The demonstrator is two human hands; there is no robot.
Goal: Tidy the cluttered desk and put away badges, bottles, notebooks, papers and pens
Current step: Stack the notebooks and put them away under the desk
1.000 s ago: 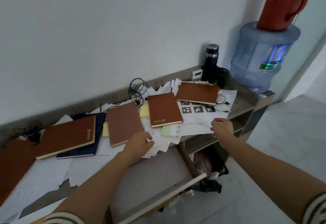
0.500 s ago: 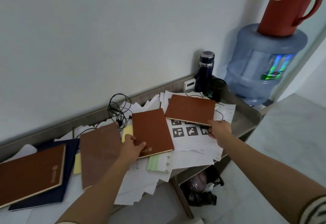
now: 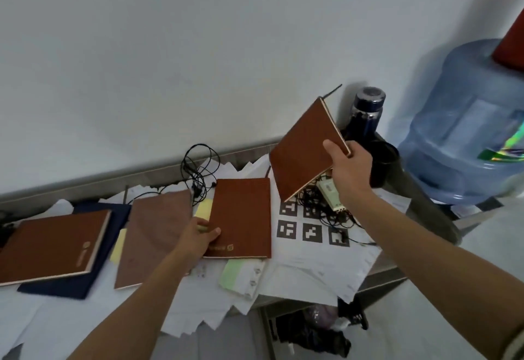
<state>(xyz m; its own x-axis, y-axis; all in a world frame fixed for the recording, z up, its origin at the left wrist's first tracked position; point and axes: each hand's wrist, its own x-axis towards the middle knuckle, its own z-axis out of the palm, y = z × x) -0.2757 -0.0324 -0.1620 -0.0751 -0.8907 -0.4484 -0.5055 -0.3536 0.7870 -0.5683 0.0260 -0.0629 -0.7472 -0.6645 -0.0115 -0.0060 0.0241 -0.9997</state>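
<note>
Holding a brown notebook (image 3: 303,149) tilted in the air above the marker sheet (image 3: 312,257), a person's right hand (image 3: 351,172) pinches its corner, thumb on the cover and fingers curled behind. Just left of the marker sheet, the left hand (image 3: 198,234) grips the left edge of a second notebook (image 3: 243,217) lying flat on the bench (image 3: 85,186), thumb across the cover. Farther left of the sheet lie a paler notebook (image 3: 156,234), then another brown one resting on a navy folder (image 3: 56,288). Loose white papers (image 3: 198,311) spread around the sheet and hang over the bench's front edge. A tangle of black cables (image 3: 326,215) and a small white adapter (image 3: 330,192) sit on the sheet's far side, under the raised notebook. Behind the sheet, by the wall, stands a dark bottle (image 3: 367,115). A large blue water jug (image 3: 465,132) is to the sheet's right.
</note>
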